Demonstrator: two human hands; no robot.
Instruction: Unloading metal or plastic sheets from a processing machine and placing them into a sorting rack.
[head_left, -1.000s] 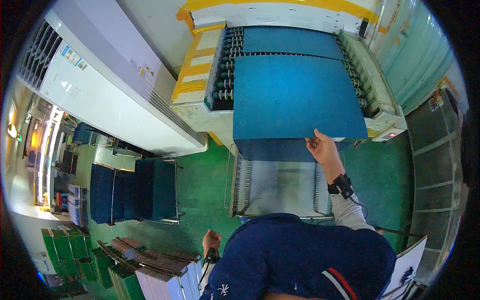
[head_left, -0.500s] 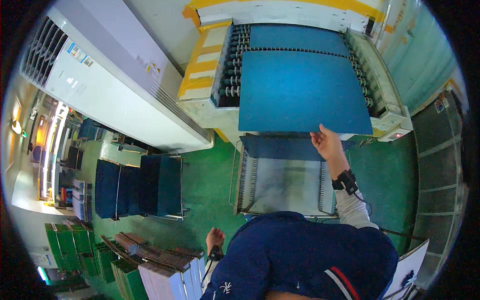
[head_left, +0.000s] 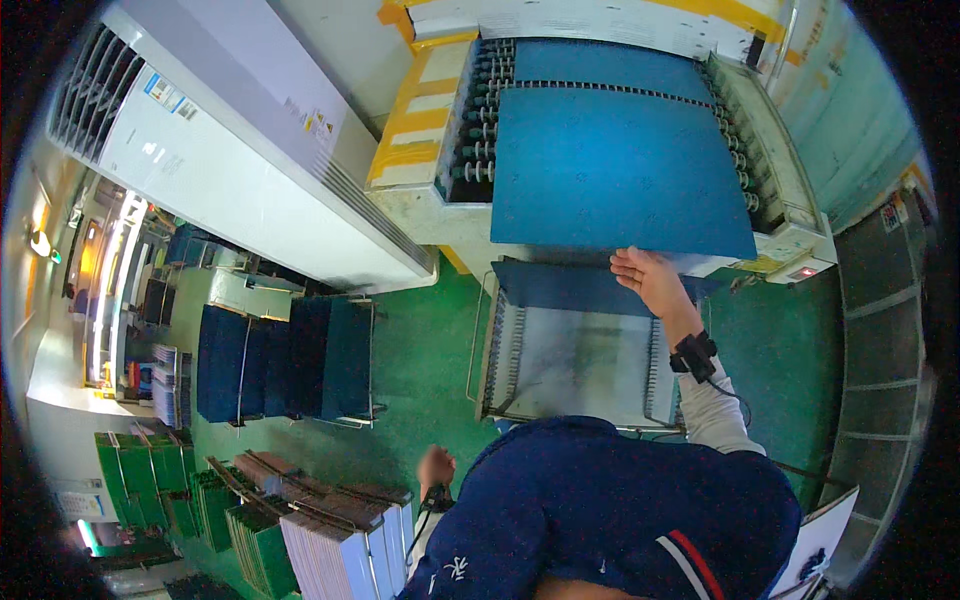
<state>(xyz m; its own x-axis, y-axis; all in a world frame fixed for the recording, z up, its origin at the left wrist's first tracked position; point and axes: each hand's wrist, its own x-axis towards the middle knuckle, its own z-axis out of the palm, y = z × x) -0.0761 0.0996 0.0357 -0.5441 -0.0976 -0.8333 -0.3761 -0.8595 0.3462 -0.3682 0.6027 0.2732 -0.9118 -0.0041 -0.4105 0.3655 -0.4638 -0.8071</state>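
A large blue panel (head_left: 620, 170) lies on the roller conveyor, its near edge overhanging the front end. Just below that edge is my right hand (head_left: 650, 283), fingers stretched to the left and not gripping; whether a fingertip touches the panel is hard to see. A second blue panel (head_left: 610, 65) lies behind it on the rollers. Below the conveyor end stands a slotted rack (head_left: 655, 375) with a dark blue panel (head_left: 560, 287) at its far side. My left hand (head_left: 436, 470) hangs low beside my body, blurred, with nothing visible in it.
Roller conveyor (head_left: 480, 150) walls flank the panels. A tall white air conditioner (head_left: 250, 200) stands to the left. Racks of dark blue panels (head_left: 285, 360), green boards (head_left: 145, 480) and pale boards (head_left: 335, 550) stand on the green floor (head_left: 425, 350). A grey framed screen (head_left: 880, 370) is at right.
My right hand has come slightly away from the panel's near edge, its fingers now straighter. The whole view has shifted a little. My left hand stays low.
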